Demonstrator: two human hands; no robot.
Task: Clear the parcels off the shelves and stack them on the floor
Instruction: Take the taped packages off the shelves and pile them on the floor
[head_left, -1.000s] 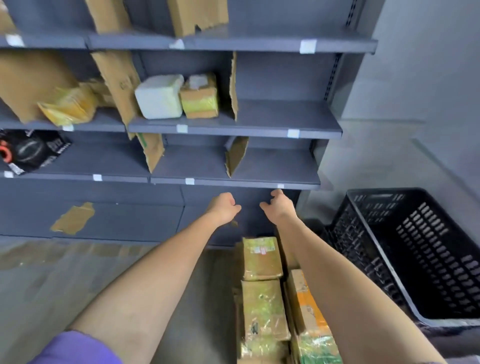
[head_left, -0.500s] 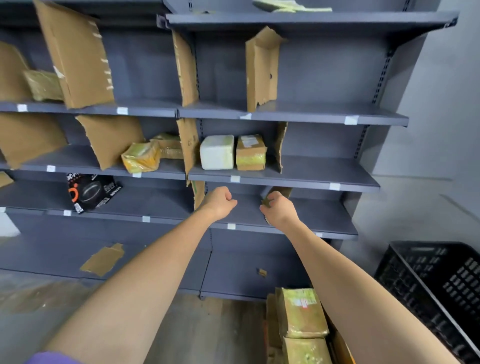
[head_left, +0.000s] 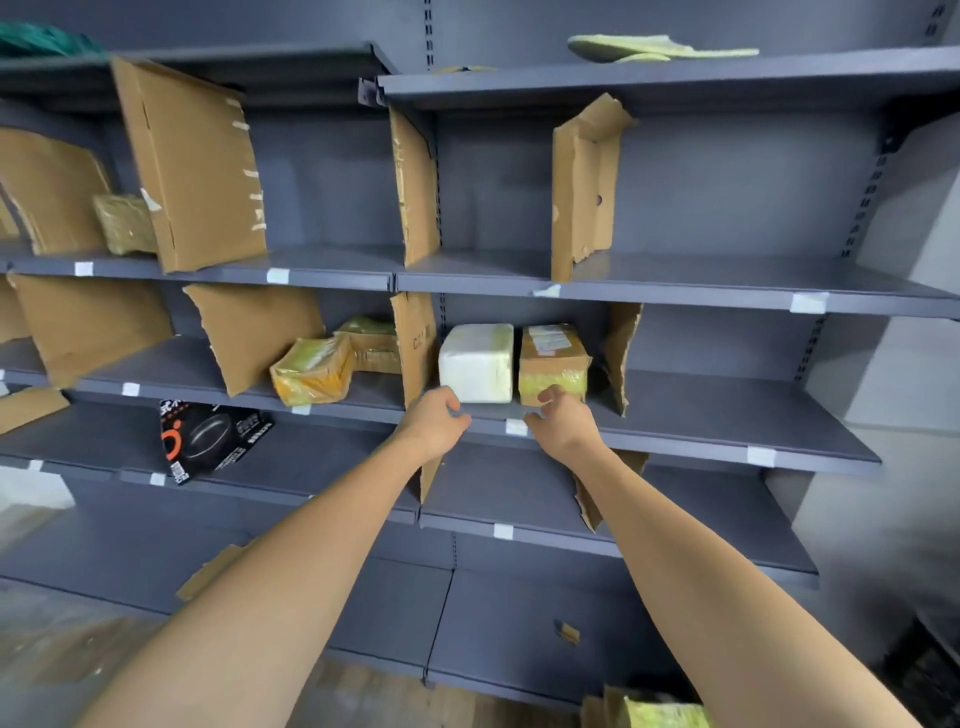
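Step in hand: reach for next parcels on middle shelf (head_left: 727, 410). Left hand (head_left: 431, 423) at shelf edge just below white parcel (head_left: 477, 362), fingers loosely curled, grip holding nothing. Right hand (head_left: 563, 423) in front of brown taped parcel (head_left: 553, 361), fingers parted, grip empty. Next: close one hand on each, lift clear, lower to floor stack. Grey metal shelving, cardboard dividers (head_left: 415, 343), yellow-wrapped parcels (head_left: 311, 369) left, black printed box (head_left: 213, 439) lower left.

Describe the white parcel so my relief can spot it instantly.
On the grey shelving, find the bay between two upright cardboard dividers, just above the person's hands. The white parcel sits at its left, beside a brown taped box. It alone is plain white.
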